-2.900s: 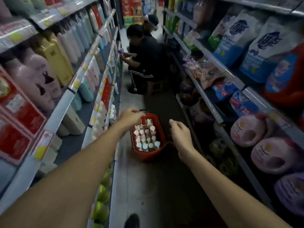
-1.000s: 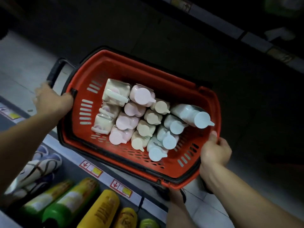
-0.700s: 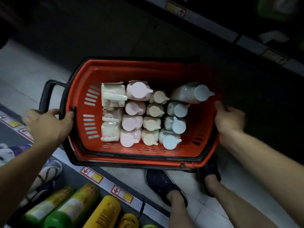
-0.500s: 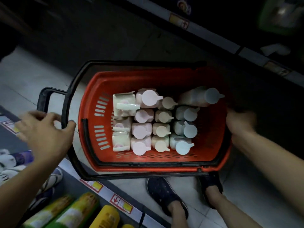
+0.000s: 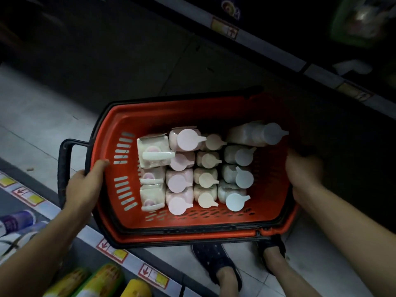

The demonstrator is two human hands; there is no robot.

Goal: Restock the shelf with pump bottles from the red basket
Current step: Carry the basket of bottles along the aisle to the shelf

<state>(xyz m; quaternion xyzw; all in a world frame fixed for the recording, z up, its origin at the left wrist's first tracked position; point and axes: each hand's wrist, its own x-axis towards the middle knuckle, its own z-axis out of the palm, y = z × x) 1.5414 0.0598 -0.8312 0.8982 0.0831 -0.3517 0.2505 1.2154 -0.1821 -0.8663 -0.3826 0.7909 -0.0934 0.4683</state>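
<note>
- Red plastic basket [image 5: 272, 181] sits low between the person's two hands, just above or on the aisle floor [image 5: 38, 125]; I cannot tell if it touches the tiles.
- Left hand [image 5: 85, 185] grips the basket's left rim, thumb hooked over the inner edge, with the black handle [image 5: 64, 168] swung out beside it.
- Right hand [image 5: 304, 168] is at the right rim in shadow and blurred; it seems to hold the edge, but how its fingers lie I cannot tell.
- Half a second ago the left hand was off the rim and spread near the handles; now it has closed on the rim, and the basket has shifted slightly nearer the feet [image 5: 218, 266].
- Pump bottles [image 5: 205, 179] stand packed in rows inside, pink, cream and pale blue, one larger bottle [image 5: 255, 133] lying across the back; none has been taken out.
- My judgement: the basket is being settled beside the lower shelf [image 5: 132, 260], so restocking itself has not begun; freeing a hand to lift the first bottle comes next.
</note>
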